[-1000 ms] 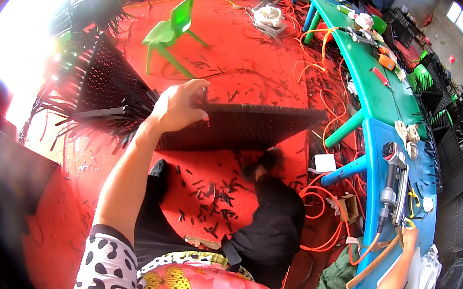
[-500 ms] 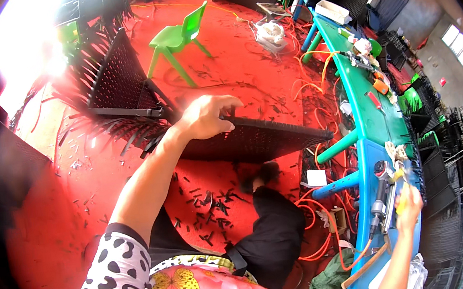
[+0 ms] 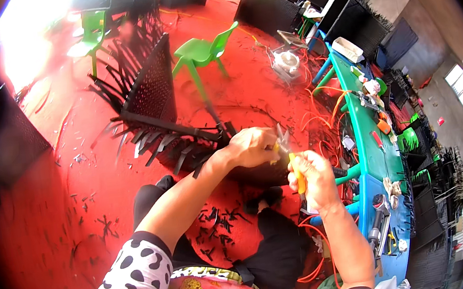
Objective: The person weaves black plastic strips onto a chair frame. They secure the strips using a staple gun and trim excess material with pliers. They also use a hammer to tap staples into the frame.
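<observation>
Raised in front of my lap is a pair of yellow-handled cutters (image 3: 299,179), its short grey jaws pointing up and apart. My right hand (image 3: 315,178) is wrapped around one yellow handle. Against the other side of the tool, my left hand (image 3: 252,146) has its fingers curled at a second bit of yellow; its fingertips are partly hidden. Just beyond and below my left hand stands a black woven panel piece (image 3: 150,88) on the red floor, many loose black strips sticking out along its edges. My left forearm and hand cover part of it.
Black strip offcuts (image 3: 217,218) litter the red floor by my feet. A green chair (image 3: 200,51) stands beyond the panel. Along my right runs a green and blue table (image 3: 367,145) bearing a power tool (image 3: 377,222) and a screwdriver (image 3: 377,138); orange hoses (image 3: 317,229) trail beside it.
My right hand has come from the blue table to the middle, bringing the cutters. My left hand has shifted right to meet them. The view has turned slightly left.
</observation>
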`<state>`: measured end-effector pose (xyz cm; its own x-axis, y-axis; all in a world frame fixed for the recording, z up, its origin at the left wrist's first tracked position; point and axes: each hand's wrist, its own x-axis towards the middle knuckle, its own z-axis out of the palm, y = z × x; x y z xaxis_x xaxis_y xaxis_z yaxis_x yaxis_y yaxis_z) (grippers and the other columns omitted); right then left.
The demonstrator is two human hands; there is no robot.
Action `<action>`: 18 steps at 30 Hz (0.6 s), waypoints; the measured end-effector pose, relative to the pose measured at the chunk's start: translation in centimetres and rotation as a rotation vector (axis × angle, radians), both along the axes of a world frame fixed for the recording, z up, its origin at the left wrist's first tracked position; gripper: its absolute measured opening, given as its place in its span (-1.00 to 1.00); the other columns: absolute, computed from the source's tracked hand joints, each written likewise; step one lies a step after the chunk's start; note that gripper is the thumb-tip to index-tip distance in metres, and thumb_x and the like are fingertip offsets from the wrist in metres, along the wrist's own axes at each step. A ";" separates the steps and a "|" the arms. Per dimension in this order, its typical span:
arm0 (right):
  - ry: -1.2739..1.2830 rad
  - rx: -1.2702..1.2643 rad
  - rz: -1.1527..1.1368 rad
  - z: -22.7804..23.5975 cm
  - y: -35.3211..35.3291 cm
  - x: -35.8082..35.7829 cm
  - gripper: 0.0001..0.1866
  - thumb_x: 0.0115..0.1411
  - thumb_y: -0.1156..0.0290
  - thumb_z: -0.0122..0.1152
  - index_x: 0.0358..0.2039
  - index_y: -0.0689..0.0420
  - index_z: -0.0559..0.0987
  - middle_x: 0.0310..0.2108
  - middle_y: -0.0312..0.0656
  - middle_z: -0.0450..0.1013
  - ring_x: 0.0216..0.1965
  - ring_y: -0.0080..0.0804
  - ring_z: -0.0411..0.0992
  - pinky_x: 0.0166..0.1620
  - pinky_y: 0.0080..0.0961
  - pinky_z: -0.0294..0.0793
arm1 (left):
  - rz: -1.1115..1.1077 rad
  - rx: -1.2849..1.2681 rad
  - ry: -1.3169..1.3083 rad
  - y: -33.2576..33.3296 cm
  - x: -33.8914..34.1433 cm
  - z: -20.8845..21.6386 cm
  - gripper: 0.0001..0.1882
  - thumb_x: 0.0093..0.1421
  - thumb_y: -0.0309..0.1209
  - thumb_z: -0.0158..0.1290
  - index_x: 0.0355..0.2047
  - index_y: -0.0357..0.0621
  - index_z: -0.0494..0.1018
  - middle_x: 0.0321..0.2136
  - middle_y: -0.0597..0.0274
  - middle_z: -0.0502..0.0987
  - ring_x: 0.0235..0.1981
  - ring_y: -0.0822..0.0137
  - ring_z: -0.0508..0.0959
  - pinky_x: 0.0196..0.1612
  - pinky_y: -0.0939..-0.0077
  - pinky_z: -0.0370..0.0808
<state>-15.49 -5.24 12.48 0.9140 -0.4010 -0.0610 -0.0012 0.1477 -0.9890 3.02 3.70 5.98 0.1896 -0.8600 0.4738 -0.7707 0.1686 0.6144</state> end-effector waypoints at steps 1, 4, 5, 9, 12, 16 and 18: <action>-0.008 -0.060 0.020 0.3 -0.1 0.5 -0.81 0.25 0.40 0.08 -0.26 0.29 0.43 -0.43 -0.19 0.42 -0.60 -0.60 0.34 -0.52 -0.68 0.35 | 0.019 -0.033 -0.010 -0.1 0.0 -0.1 -0.80 0.01 -0.29 0.15 -0.46 -0.16 0.50 -0.41 0.12 0.49 -0.34 0.05 0.52 -0.30 0.24 0.44; 0.033 -0.377 0.077 0.8 -0.2 1.5 -0.68 0.14 0.35 0.24 -0.21 0.31 0.44 -0.34 -0.11 0.44 -0.47 -0.48 0.44 -0.41 -0.62 0.43 | 0.064 -0.093 0.005 0.0 0.1 0.5 -0.78 0.01 -0.26 0.13 -0.54 -0.17 0.46 -0.48 0.12 0.46 -0.39 0.01 0.51 -0.35 0.21 0.43; -0.034 -0.784 0.027 0.4 0.1 1.6 -0.57 0.08 0.30 0.30 -0.16 0.34 0.43 -0.29 -0.07 0.44 -0.35 -0.39 0.45 -0.33 -0.55 0.45 | 0.078 -0.064 0.009 0.0 0.1 0.1 -0.77 0.01 -0.26 0.13 -0.54 -0.18 0.45 -0.48 0.12 0.45 -0.39 0.01 0.51 -0.35 0.20 0.43; -0.072 -1.218 -0.100 -2.3 -1.0 1.2 -0.13 -0.09 -0.06 0.37 0.02 0.40 0.34 -0.07 0.18 0.37 -0.01 0.06 0.36 0.05 -0.20 0.34 | 0.078 -0.026 -0.030 -0.2 -0.3 -0.1 -0.80 0.00 -0.26 0.11 -0.52 -0.13 0.48 -0.46 0.15 0.46 -0.38 0.03 0.52 -0.35 0.21 0.45; -0.122 -1.336 -0.044 -4.1 -1.0 2.2 -0.11 -0.10 -0.14 0.33 0.00 0.40 0.35 -0.06 0.23 0.34 0.06 0.16 0.28 0.14 -0.12 0.24 | 0.115 -0.003 0.033 0.1 -0.5 -0.6 -0.85 -0.01 -0.27 0.12 -0.50 -0.05 0.51 -0.46 0.17 0.48 -0.39 0.06 0.55 -0.34 0.21 0.48; -0.120 -1.139 -0.128 -4.2 0.9 3.0 -0.28 -0.16 0.08 0.39 -0.08 0.31 0.40 -0.14 0.12 0.41 -0.06 0.00 0.39 0.04 -0.23 0.33 | 0.190 -0.055 -0.067 -0.1 -0.4 -1.1 -0.79 -0.03 -0.23 0.15 -0.51 -0.09 0.50 -0.51 0.11 0.50 -0.48 0.02 0.55 -0.39 0.16 0.47; -0.162 -0.966 -0.122 -4.3 0.4 2.1 -0.36 -0.16 0.18 0.38 -0.10 0.30 0.42 -0.21 0.06 0.44 -0.14 -0.10 0.44 -0.02 -0.31 0.38 | 0.182 0.001 -0.052 0.1 -0.8 -0.8 -0.78 -0.04 -0.23 0.16 -0.51 -0.10 0.51 -0.49 0.14 0.50 -0.44 0.05 0.55 -0.37 0.19 0.47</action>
<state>-13.34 -4.87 8.19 0.8314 -0.3047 0.4647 0.1067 -0.7332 -0.6716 2.23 3.83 5.14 0.3172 -0.8144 0.4859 -0.8192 0.0228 0.5730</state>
